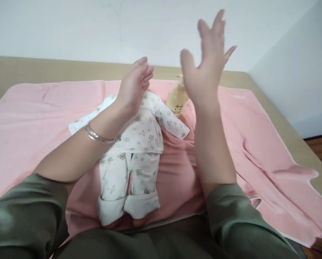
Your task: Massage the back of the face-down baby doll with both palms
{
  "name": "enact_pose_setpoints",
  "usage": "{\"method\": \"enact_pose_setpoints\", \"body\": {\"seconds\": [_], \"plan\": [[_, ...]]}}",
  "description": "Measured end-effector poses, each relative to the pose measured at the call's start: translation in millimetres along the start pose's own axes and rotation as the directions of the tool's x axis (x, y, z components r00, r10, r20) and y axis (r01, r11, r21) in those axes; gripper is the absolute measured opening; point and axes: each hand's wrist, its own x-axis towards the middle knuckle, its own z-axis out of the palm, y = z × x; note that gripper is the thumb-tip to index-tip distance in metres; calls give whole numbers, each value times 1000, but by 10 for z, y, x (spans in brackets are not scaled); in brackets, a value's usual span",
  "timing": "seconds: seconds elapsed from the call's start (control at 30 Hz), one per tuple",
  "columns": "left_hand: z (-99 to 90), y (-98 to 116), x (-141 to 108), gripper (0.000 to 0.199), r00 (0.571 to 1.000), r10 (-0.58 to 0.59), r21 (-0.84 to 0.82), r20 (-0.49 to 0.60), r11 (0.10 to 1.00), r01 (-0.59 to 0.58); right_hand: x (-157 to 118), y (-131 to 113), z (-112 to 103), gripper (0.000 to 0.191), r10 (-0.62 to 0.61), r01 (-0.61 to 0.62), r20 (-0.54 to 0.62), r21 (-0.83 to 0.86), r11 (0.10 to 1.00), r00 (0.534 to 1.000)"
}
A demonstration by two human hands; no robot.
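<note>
My left hand [134, 86] is raised above the white printed baby top [147, 135], fingers stretched out and nothing held. A bracelet circles that wrist. Higher up on the right, my right hand [206, 61] has its fingers spread and is slightly blurred; it too is empty. The top and matching baby trousers [144, 172], cuffs turned up, dress a small baby-sized figure lying on its back. Small feet [139, 222] show below the cuffs. My left hand and forearm hide the head area. Partly behind my right hand stands a yellowish pump bottle [177, 97].
A pink blanket [258, 133] with a pale edge lies under the clothed figure, wrinkled on the right. It covers much of a wooden table [77, 68]. White walls [69, 28] rise behind and at the right. Wooden floor [321, 149] shows at the right edge.
</note>
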Motion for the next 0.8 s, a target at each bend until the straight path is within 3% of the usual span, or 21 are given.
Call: {"method": "enact_pose_setpoints", "body": {"seconds": [0.1, 0.2, 0.3, 0.43, 0.5, 0.57, 0.67, 0.8], "plan": [[231, 12, 207, 48, 980, -116, -126, 159, 982, 137, -50, -226, 156, 61, 123, -120, 22, -112, 986, 992], [330, -70, 345, 68, 962, -85, -48, 261, 994, 101, -78, -269, 319, 54, 116, -111, 86, -56, 992, 990], [318, -202, 448, 76, 984, -16, 118, 176, 993, -6, -69, -196, 462, 41, 90, -92, 87, 19, 996, 992], [251, -263, 476, 69, 999, 38, 238, -4, 971, -36, -40, -113, 582, 47, 64, -67, 36, 104, 992, 997], [229, -210, 410, 66, 1000, -14, 169, 7, 985, 13, -46, -116, 603, 47, 77, -79, 27, 116, 990, 997], [214, -118, 296, 68, 987, -123, 47, 100, 992, 119, -66, -141, 605, 46, 88, -90, 18, 104, 991, 996], [190, 51, 81, 73, 932, -270, -131, 242, 943, 307, -99, -180, 594, 47, 92, -92, 19, 9, 996, 996], [133, 251, -174, 73, 903, -348, -315, 253, 853, 417, -99, -199, 572, 44, 87, -82, 35, -132, 988, 996]]}}
